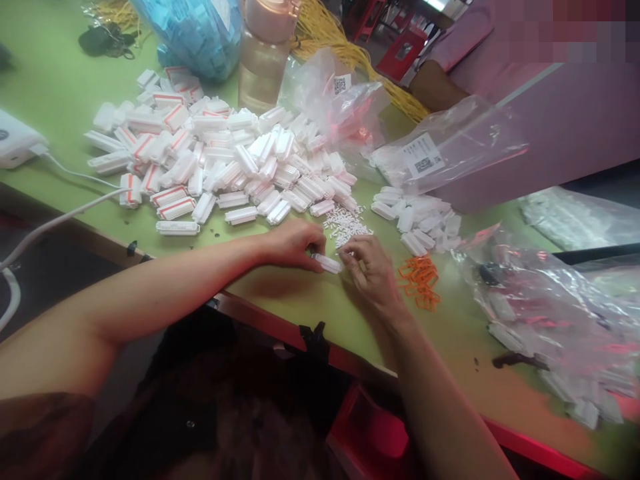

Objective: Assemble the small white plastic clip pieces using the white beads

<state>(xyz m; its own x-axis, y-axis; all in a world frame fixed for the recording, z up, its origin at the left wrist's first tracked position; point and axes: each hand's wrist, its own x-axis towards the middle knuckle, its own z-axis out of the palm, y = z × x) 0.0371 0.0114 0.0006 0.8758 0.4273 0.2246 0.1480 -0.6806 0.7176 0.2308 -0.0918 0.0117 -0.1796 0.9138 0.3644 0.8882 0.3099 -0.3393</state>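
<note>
My left hand [299,244] is closed on one end of a small white plastic piece [329,264] above the green table. Just right of that piece, my right hand [367,267] has its fingertips pinched together near the piece's free end; whatever they hold is too small to make out. Beyond the hands lies a heap of tiny white parts [347,225]. A big pile of white plastic housings [220,153], some with red-orange strips, spreads to the left. Orange clips [421,281] and a smaller group of white covers [420,217] are right of my right hand.
Behind the pile stand a bottle [265,57] and a bag of blue parts [200,37]. Clear bags [450,143] lie at the back right, more bags [555,300] at the right. A white cable [65,212] crosses the left. Another person's arm [437,83] shows beyond.
</note>
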